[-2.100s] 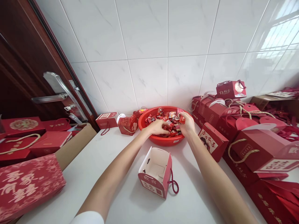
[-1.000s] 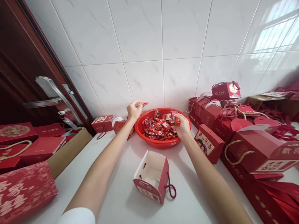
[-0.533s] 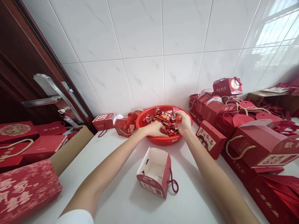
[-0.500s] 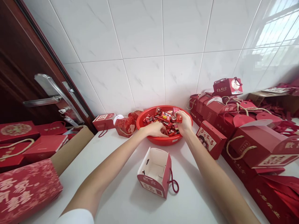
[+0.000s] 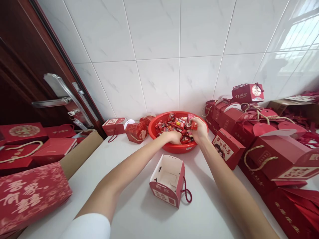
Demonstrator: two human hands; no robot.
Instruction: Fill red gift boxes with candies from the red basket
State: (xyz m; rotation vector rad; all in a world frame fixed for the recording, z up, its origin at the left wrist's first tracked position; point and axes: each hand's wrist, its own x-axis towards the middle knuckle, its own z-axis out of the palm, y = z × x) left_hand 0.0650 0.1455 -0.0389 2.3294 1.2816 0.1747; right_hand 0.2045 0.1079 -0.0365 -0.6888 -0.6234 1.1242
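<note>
Our left hand (image 5: 173, 137) is down in the wrapped candies (image 5: 171, 125) in the red plastic basket (image 5: 152, 127), center frame. Right hand (image 5: 200, 130) is just beside it, clamped on some candies. Open red gift box (image 5: 167, 181) sits on the bench (image 5: 139, 202) just below the basket.

Your left hand (image 5: 173, 137) was palm-down, fingers hidden; right hand (image 5: 200, 130) curled closed, wrist bent. Both bare forearms (image 5: 129, 172) reached forward, close together at the hands.

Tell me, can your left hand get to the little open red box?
Probably yes. The left hand is down among the sweets in the red plastic basket. The open gift box sits just in front on the white counter, and only the basket's rim lies between.
</note>
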